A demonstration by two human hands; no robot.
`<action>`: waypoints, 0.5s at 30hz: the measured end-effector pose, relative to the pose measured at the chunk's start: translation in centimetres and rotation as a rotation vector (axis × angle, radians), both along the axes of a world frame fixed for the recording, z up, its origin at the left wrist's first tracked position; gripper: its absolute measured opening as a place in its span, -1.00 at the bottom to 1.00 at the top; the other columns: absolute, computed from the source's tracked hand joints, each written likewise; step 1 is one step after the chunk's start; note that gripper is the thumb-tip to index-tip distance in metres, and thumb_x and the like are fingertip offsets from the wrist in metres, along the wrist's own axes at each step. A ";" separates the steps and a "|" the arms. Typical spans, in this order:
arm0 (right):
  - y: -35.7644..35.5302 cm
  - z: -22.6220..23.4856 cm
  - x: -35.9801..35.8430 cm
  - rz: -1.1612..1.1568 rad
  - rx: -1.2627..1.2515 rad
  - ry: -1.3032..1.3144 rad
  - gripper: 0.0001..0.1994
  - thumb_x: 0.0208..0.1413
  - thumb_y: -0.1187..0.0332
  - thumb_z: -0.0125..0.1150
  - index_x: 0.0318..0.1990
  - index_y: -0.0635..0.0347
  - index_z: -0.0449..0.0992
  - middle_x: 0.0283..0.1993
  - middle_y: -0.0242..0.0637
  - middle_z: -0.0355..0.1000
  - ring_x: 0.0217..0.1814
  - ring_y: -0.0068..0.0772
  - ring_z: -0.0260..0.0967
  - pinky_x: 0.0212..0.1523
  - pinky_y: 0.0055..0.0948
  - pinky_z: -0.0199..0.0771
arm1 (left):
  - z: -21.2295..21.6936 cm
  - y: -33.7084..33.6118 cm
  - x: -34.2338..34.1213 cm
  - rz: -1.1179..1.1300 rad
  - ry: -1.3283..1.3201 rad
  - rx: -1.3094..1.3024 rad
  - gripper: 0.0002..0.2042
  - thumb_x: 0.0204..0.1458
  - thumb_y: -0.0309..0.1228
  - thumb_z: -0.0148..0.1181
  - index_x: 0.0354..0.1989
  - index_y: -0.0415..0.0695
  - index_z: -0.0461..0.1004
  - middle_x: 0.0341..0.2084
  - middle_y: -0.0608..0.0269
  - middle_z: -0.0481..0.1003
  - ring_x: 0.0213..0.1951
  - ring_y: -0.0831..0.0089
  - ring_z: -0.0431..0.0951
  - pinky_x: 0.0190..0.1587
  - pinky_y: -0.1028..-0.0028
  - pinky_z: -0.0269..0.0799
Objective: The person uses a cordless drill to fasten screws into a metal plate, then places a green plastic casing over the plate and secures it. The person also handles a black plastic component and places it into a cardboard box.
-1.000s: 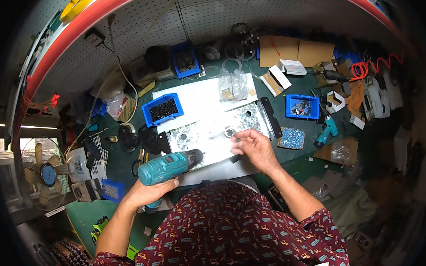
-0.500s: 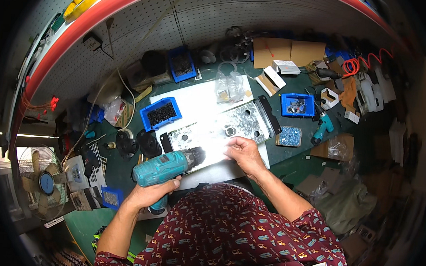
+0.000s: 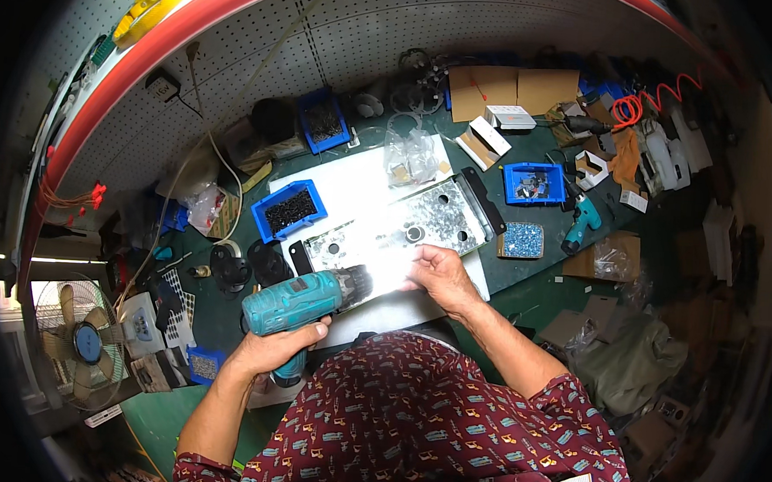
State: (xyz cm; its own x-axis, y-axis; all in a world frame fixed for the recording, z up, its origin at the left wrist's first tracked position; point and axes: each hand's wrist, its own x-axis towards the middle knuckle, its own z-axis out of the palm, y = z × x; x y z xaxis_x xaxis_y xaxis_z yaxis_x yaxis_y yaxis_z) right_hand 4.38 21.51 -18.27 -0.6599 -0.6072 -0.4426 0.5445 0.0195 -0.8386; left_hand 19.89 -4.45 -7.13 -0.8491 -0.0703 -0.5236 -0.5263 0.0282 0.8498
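Observation:
My left hand (image 3: 283, 347) is wrapped around the grip of a teal cordless drill (image 3: 292, 302). The drill's black chuck (image 3: 357, 285) points right, over the near edge of a shiny metal panel (image 3: 427, 213) with round holes and black end pieces. My right hand (image 3: 447, 281) pinches thumb and fingers together just beyond the chuck, close to the panel. Strong glare hides the drill's tip and whatever sits between those fingertips. Under the panel lies a white sheet (image 3: 347, 180).
Left of the panel stands a blue bin (image 3: 290, 211) of black screws. A second blue bin (image 3: 534, 184), a box of small blue parts (image 3: 523, 240) and another teal power tool (image 3: 583, 221) lie to the right. Beyond the panel is a clear plastic bag (image 3: 412, 159).
The whole view has shifted slightly. Both hands and the drill keep nearly the same pose over the metal panel.

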 end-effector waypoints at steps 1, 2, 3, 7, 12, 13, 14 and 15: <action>0.1 0.0 -0.1 0.019 0.003 0.010 -0.77 0.37 0.49 0.18 0.08 0.47 0.53 -0.12 -0.06 0.62 -0.14 -0.38 0.65 -0.08 -0.50 0.73 | 0.0 0.0 0.0 -0.007 -0.003 -0.012 -0.80 0.16 -0.47 0.40 -0.08 -0.24 0.61 -0.32 0.30 0.63 -0.38 0.57 0.57 -0.33 0.47 0.53; 0.2 -0.1 -0.1 0.036 0.007 0.020 -0.77 0.37 0.49 0.18 0.08 0.47 0.53 -0.13 -0.07 0.62 -0.14 -0.39 0.65 -0.09 -0.50 0.73 | 0.1 -0.1 0.0 -0.016 -0.005 -0.022 -0.80 0.16 -0.46 0.40 -0.08 -0.24 0.61 -0.32 0.30 0.63 -0.38 0.56 0.57 -0.33 0.47 0.54; 0.3 -0.2 -0.2 0.056 -0.001 -0.006 -0.76 0.37 0.48 0.18 0.08 0.46 0.53 -0.12 -0.07 0.62 -0.13 -0.39 0.64 -0.09 -0.50 0.72 | 0.1 -0.2 -0.1 -0.025 -0.007 -0.032 -0.79 0.16 -0.45 0.40 -0.08 -0.25 0.61 -0.33 0.29 0.63 -0.38 0.56 0.57 -0.33 0.47 0.54; 0.4 0.8 -0.6 0.146 0.041 0.072 -0.78 0.34 0.47 0.20 0.05 0.39 0.58 -0.08 -0.11 0.61 -0.07 -0.43 0.61 -0.12 -0.51 0.70 | 0.2 -1.4 -0.3 -0.021 -0.102 0.122 -0.75 0.15 -0.44 0.41 -0.04 -0.25 0.60 -0.28 0.24 0.64 -0.37 0.51 0.58 -0.31 0.44 0.56; -0.2 0.3 -0.4 0.112 0.158 0.598 -0.83 0.25 0.52 0.23 -0.07 0.27 0.67 -0.07 -0.18 0.61 -0.08 -0.35 0.60 -0.13 -0.41 0.64 | 1.0 -2.3 -1.5 -0.190 -0.005 -0.074 -0.72 0.15 -0.42 0.42 0.02 -0.19 0.62 -0.22 0.27 0.66 -0.26 0.51 0.61 -0.16 0.43 0.58; -0.3 0.0 -0.3 0.076 0.148 0.734 -0.83 0.23 0.53 0.24 -0.08 0.26 0.68 -0.09 -0.17 0.61 -0.10 -0.30 0.61 -0.12 -0.38 0.63 | 1.3 -2.4 -2.0 -0.254 0.045 -0.154 -0.72 0.15 -0.40 0.42 0.02 -0.18 0.63 -0.23 0.29 0.66 -0.23 0.53 0.61 -0.12 0.44 0.57; -0.6 0.0 -0.3 0.042 0.135 0.869 -0.83 0.21 0.54 0.24 -0.09 0.25 0.69 -0.12 -0.17 0.62 -0.12 -0.25 0.62 -0.11 -0.35 0.62 | 1.9 -2.3 -2.5 -0.266 0.042 -0.138 -0.66 0.13 -0.40 0.43 0.08 -0.13 0.62 -0.17 0.30 0.67 -0.13 0.51 0.61 0.00 0.42 0.55; -0.9 0.1 -0.2 0.037 0.175 0.878 -0.82 0.21 0.54 0.24 -0.08 0.25 0.68 -0.12 -0.14 0.62 -0.11 -0.19 0.62 -0.09 -0.33 0.62 | 2.0 -2.2 -2.8 -0.271 0.047 -0.168 -0.65 0.12 -0.40 0.43 0.09 -0.14 0.61 -0.16 0.30 0.67 -0.12 0.49 0.61 0.01 0.42 0.55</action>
State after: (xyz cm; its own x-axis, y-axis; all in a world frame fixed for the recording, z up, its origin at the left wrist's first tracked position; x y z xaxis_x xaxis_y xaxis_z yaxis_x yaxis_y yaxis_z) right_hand 4.23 20.64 -18.20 -0.7860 -0.6056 0.1241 -0.2951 0.1911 -0.9362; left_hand 17.05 -6.64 -5.08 -0.8718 0.0793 -0.4835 -0.4407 0.3042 0.8445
